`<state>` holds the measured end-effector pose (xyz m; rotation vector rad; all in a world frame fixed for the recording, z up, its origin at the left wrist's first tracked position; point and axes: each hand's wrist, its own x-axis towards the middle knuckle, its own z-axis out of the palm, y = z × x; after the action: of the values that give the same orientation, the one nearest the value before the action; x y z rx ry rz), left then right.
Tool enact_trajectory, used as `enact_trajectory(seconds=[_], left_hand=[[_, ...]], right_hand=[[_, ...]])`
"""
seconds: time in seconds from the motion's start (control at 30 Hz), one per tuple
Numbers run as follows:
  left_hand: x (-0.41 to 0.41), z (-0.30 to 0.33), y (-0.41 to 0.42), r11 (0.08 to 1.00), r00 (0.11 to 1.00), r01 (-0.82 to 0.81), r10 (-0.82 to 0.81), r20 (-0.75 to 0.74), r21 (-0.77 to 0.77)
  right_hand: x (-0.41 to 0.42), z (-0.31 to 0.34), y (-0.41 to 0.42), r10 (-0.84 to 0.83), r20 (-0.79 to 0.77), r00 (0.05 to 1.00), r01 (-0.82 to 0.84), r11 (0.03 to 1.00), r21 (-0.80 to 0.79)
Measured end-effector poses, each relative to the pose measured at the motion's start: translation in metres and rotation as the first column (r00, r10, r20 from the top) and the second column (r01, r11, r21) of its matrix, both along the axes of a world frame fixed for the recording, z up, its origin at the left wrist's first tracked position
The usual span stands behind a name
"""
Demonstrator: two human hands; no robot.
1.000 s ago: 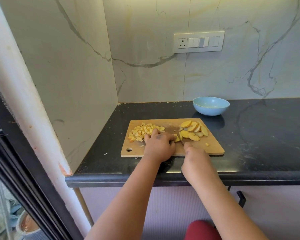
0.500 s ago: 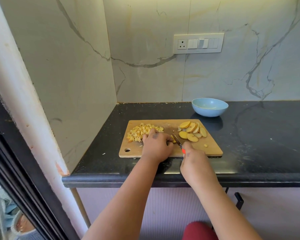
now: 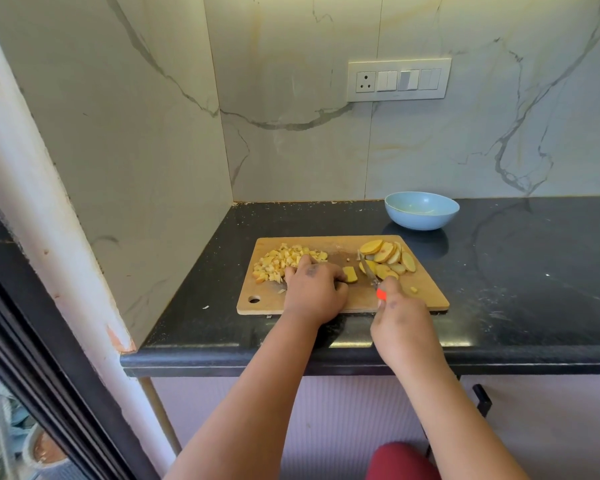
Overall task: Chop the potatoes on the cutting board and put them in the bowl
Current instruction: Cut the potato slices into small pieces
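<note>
A wooden cutting board (image 3: 426, 294) lies on the black counter. Diced potato (image 3: 283, 261) is heaped at its back left, and potato slices (image 3: 387, 256) are stacked at its back right. A small potato piece (image 3: 350, 274) lies mid-board, just right of my left hand (image 3: 314, 289), whose curled fingers rest on the board by the diced pile. My right hand (image 3: 400, 315) grips a red-handled knife (image 3: 368, 270); its blade points up-left beside the slices. A light blue bowl (image 3: 421, 211) stands behind the board, with nothing visible in it.
The marble side wall (image 3: 118, 150) closes off the counter's left, the back wall carries a switch plate (image 3: 399, 79). The counter's front edge (image 3: 291, 358) runs under my forearms. One stray potato bit (image 3: 413, 289) lies on the board near its right end.
The knife has moved right, away from the piece at my left hand, and its blade now lies beside the slices. My left hand has barely moved.
</note>
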<state>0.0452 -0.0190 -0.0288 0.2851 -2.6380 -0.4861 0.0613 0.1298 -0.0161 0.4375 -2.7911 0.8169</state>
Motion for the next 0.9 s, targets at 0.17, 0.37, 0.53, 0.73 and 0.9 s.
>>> enact_trajectory(seconds=[0.17,0.37,0.53,0.73,0.9], left_hand=[[0.000,-0.001,0.001,0.997,1.000,0.021,-0.022,-0.013,-0.077],[0.001,0.000,0.002,0.997,1.000,0.008,-0.009,-0.015,-0.074],[0.001,0.002,0.003,0.997,1.000,0.006,-0.005,0.008,-0.071],[0.001,0.004,0.003,0.998,1.000,0.001,0.000,0.020,-0.061],[0.001,0.005,0.004,0.999,1.000,0.005,-0.003,0.027,-0.049]], right_hand=[[0.000,-0.001,0.002,0.029,-0.008,1.000,-0.029,0.999,-0.012],[0.003,0.000,-0.005,0.055,-0.006,0.998,-0.055,0.997,0.048],[0.012,0.005,-0.013,0.069,-0.002,0.998,-0.068,0.990,0.124],[0.016,0.005,-0.014,0.072,-0.027,0.997,-0.068,0.989,0.129],[0.017,0.006,-0.017,0.062,-0.015,0.998,-0.059,0.988,0.145]])
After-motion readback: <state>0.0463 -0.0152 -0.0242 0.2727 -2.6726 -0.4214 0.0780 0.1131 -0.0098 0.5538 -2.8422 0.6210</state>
